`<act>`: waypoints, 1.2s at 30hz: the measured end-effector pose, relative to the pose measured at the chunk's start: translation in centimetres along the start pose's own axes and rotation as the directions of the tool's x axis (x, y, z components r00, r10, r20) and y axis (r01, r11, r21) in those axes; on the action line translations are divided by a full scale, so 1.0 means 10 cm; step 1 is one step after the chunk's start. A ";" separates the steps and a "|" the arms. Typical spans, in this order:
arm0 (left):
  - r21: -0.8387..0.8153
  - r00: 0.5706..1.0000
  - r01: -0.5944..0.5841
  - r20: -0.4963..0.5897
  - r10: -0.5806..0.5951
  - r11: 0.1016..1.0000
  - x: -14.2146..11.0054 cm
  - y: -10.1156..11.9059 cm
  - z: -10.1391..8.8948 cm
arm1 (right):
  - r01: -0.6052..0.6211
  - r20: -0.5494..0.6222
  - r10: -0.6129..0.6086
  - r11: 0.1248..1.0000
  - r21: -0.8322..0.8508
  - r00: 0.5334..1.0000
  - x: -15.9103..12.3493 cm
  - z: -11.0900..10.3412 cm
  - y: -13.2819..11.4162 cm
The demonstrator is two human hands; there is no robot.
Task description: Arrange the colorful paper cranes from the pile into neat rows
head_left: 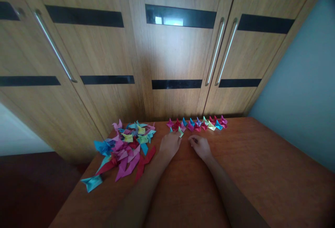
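My left hand [169, 144] reaches to the near side of the paper row, its fingers closed at a pale green folded paper piece [180, 132]; the hand partly hides this piece. Just to the right, my right hand [201, 146] rests above the table with fingers curled in, and nothing shows in them. Beyond both hands, small pointed origami pieces stand close together in two rows, among them a dark red one [177, 123], a blue one [218, 125] and a pale yellow one [211, 126].
A loose heap of folded papers [125, 149] in pink, blue, red and yellow covers the table's left side. A turquoise piece [92, 183] lies near the left edge. The brown table [261, 172] meets a wooden wardrobe [172, 60] behind; a blue wall [300, 92] stands right.
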State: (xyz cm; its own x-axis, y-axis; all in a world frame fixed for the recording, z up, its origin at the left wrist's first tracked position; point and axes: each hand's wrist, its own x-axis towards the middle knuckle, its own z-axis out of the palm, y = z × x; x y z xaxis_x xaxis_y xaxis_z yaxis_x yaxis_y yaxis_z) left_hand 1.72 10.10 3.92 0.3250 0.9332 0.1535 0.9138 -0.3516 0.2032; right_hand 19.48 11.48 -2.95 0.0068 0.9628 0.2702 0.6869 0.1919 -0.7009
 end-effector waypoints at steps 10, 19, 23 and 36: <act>-0.085 0.955 -0.031 -0.296 0.005 0.996 -0.82 -0.72 -0.29 | 0.012 0.035 -0.010 0.998 -0.055 0.999 -0.04 -0.01 -0.03; 0.094 0.880 0.290 -0.417 -0.227 0.952 -1.41 -1.47 -0.80 | 0.031 0.034 -0.029 0.997 -0.076 0.999 -0.07 0.00 -0.05; 0.042 0.858 0.348 -0.416 -0.301 0.936 -1.52 -1.76 -0.82 | 0.035 0.035 -0.033 0.996 -0.084 0.999 -0.07 -0.01 -0.07; -0.055 0.907 0.370 -0.195 -0.373 0.927 -1.17 -1.85 -0.80 | 0.022 0.054 -0.016 0.994 -0.103 0.998 -0.06 0.00 -0.05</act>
State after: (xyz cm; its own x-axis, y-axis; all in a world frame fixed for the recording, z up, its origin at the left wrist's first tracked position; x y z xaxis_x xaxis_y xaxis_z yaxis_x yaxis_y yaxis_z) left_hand -20.97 5.11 6.04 -0.0937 0.9632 0.2517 0.9544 0.0150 0.2981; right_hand 19.09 10.83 -2.75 -0.0439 0.9684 0.2455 0.7582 0.1923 -0.6230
